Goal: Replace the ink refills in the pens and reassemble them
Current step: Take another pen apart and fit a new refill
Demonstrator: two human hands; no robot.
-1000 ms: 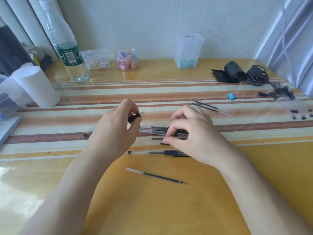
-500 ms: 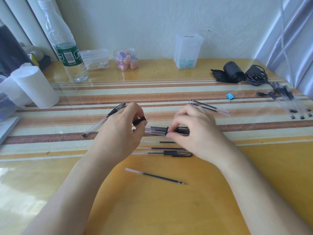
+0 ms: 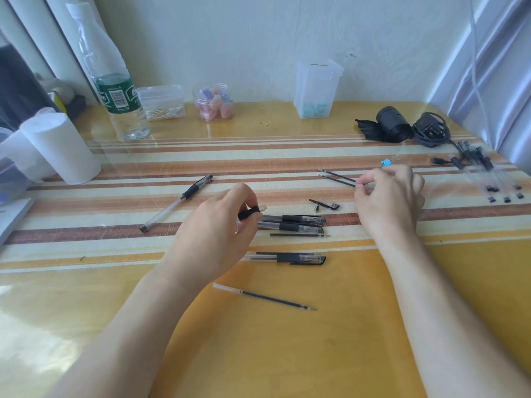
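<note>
Pens (image 3: 293, 222) lie on the striped mat (image 3: 258, 156) (yellow table (image 3: 287, 354), pale wall (image 3: 258, 38)).

A yellow-orange table (image 3: 287, 354) carries a cloth (image 3: 258, 168) striped in cream, tan and reddish brown. The pens (image 3: 293, 219) are clear plastic with black grips and caps, the pen barrel (image 3: 250, 213) is clear with a black grip, the refills (image 3: 337, 180) are dark, and the front refill (image 3: 264, 297) is dark with a whitish end. At the back are a clear bottle (image 3: 126, 119) with a green label, a jar (image 3: 214, 103) of pink and purple pieces, a white paper roll (image 3: 61, 147) and a blue binder clip (image 3: 386, 162).
</note>
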